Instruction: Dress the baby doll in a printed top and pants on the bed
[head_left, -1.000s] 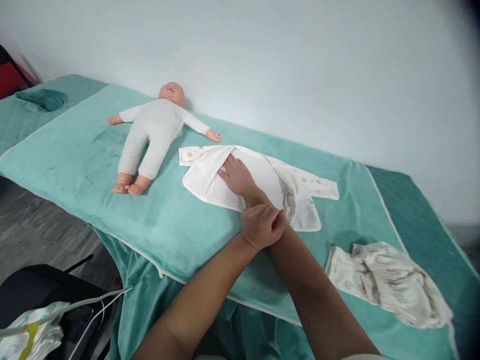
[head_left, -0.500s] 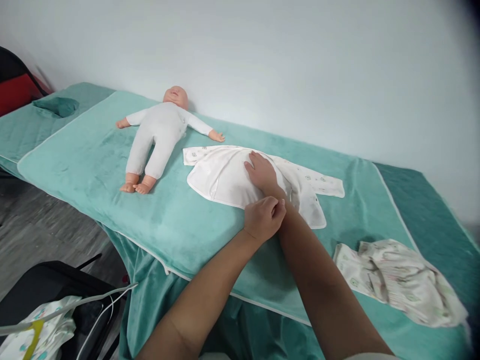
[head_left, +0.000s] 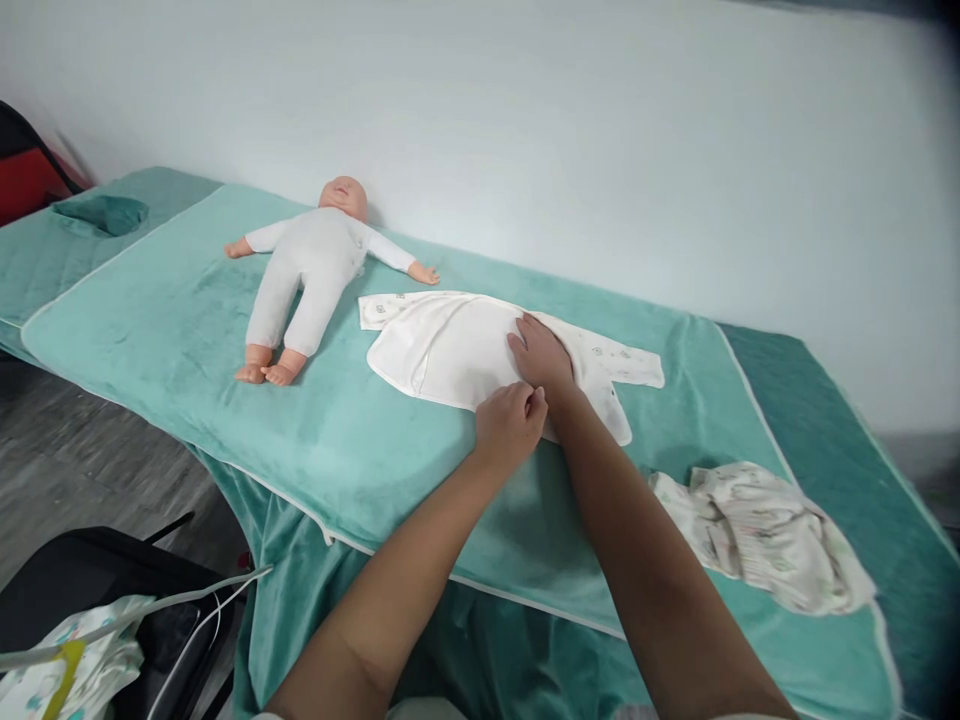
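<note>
A white baby shirt (head_left: 457, 350) with small prints on its long sleeves lies spread on the green bed cover, its front folded open. My right hand (head_left: 544, 355) rests palm down on the shirt's right half, fingers stretched out. Beside that wrist, at the shirt's lower edge, my left hand (head_left: 511, 425) is closed, its fingers curled; what is inside them, if anything, is hidden. A baby doll (head_left: 319, 265) in a white bodysuit lies on its back to the left, arms spread.
Crumpled printed baby clothing (head_left: 772, 535) lies at the right of the green bed cover (head_left: 360, 450). At lower left, a black chair (head_left: 97, 560) holds printed diapers (head_left: 105, 650), with a grey cable (head_left: 172, 600) in front. A white wall (head_left: 562, 150) stands behind the bed.
My right hand has slid slightly right across the shirt. My left hand, still closed, has shifted a little left. The view has moved slightly to the right.
</note>
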